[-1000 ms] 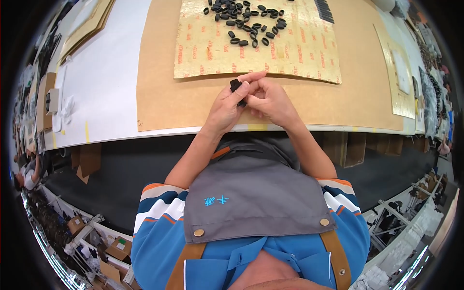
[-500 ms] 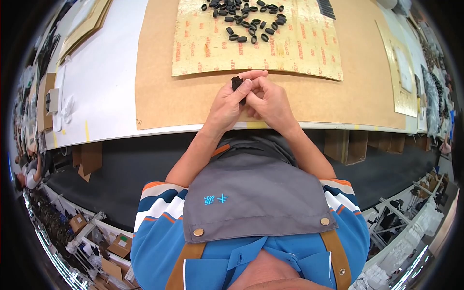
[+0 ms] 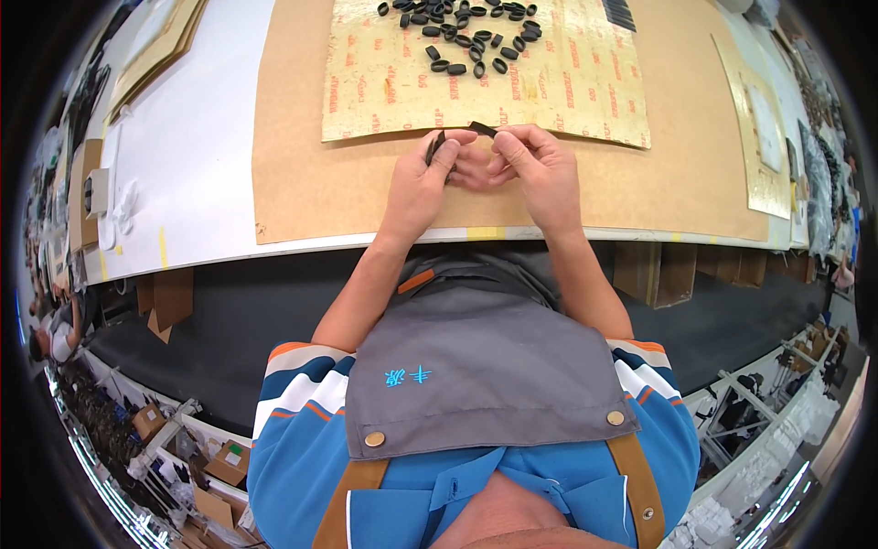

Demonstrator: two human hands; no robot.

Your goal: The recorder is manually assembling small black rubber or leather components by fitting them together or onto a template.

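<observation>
Above a brown paper sheet (image 3: 302, 188) on the white table (image 3: 206, 188), we hold our hands close together. Our left hand (image 3: 416, 190) has its thumb pressed to its fingers, clamped on a small black bundle (image 3: 438, 146); these are probably thin strips, but they are too small for us to count. Our right hand (image 3: 551, 181) pinches a short black strip (image 3: 482, 129) between thumb and forefinger, just beyond our left fingertips and over the near edge of a yellow sheet (image 3: 393, 101) with red print. Farther up that sheet lie scattered black oval rings (image 3: 431, 31), with flat dark strips (image 3: 619, 14) near its right side.
</observation>
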